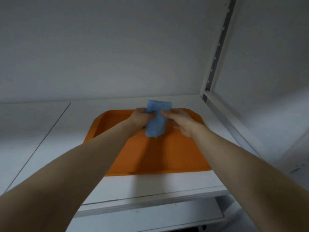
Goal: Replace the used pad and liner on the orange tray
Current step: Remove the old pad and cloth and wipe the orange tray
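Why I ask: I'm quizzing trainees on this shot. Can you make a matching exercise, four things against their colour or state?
Things:
1 tray
2 pad
3 left hand
4 shelf

States:
A white, beneath the tray
B fingers curled round the pad
C orange, flat on the shelf
D blue, held over the tray

Pairs: 1-C, 2-D, 3-B, 4-A

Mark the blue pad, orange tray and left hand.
blue pad point(158, 107), head view, upper folded end
orange tray point(167, 154), head view, bare floor
left hand point(140, 120), head view, back of hand
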`<action>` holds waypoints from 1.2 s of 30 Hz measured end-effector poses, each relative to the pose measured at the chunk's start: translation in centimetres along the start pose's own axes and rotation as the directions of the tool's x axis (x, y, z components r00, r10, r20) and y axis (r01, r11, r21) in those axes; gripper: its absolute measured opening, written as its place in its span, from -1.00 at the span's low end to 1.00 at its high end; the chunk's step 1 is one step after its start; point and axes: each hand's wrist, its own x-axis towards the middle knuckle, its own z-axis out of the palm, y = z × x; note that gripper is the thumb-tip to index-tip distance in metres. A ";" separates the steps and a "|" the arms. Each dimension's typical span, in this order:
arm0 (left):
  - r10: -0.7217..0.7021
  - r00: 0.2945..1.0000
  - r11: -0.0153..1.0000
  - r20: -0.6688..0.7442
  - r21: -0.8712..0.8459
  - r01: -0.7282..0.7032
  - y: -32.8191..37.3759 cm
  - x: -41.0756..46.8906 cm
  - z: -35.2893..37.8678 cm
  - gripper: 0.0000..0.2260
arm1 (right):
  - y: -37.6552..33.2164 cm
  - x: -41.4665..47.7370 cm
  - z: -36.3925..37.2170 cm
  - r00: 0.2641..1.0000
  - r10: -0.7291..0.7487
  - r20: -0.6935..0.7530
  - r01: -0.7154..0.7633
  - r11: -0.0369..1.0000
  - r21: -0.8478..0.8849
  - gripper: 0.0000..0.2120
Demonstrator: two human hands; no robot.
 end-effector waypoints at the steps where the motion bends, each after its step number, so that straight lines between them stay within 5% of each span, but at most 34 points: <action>1: -0.050 0.997 0.990 0.052 -0.126 0.056 0.1 -0.4 -0.3 -0.73 | 0.1 -0.2 0.2 0.999 0.004 0.045 -0.005 1.000 0.014 -0.33; 3: -0.096 0.991 0.978 0.089 -0.178 0.111 0.1 -1.0 -0.6 -0.70 | 0.3 -0.5 0.8 0.997 0.007 0.074 -0.008 1.000 0.012 -0.52; 7: -0.152 0.987 0.969 -0.048 -0.203 0.139 -1.0 -1.2 -1.3 -0.69 | 0.8 -0.7 1.9 0.995 -0.012 0.096 0.018 0.998 -0.065 -0.58; 11: -0.193 0.956 0.967 -0.221 0.123 0.224 -3.1 -0.9 -1.8 -0.67 | 1.2 -0.6 3.2 0.989 -0.103 0.104 0.139 0.883 -0.449 -0.36; 14: -0.146 0.950 0.792 -0.277 0.542 0.280 -4.0 -1.5 -1.5 -0.64 | 1.8 -0.4 4.0 0.964 -0.221 0.150 0.250 0.552 -0.795 -0.21; 16: -0.017 0.954 0.624 -0.298 0.743 0.243 -4.7 -1.9 -1.5 -0.59 | 2.3 -0.6 4.5 0.948 -0.191 0.256 0.314 0.416 -0.853 -0.28; 19: 0.126 0.990 0.434 -0.057 0.901 -0.004 -5.8 -1.7 -1.8 -0.58 | 3.1 -1.0 5.2 0.928 -0.032 0.372 0.363 0.311 -0.878 -0.36; 22: 0.048 0.991 0.336 0.122 0.933 -0.131 -7.0 -1.7 -1.6 -0.55 | 4.0 -1.4 5.4 0.925 0.058 0.376 0.360 0.190 -0.913 -0.38; 36: -0.121 0.980 0.309 0.160 0.944 -0.116 -6.9 -2.4 -1.3 -0.49 | 4.4 -1.4 5.4 0.911 0.129 0.391 0.370 0.160 -0.915 -0.40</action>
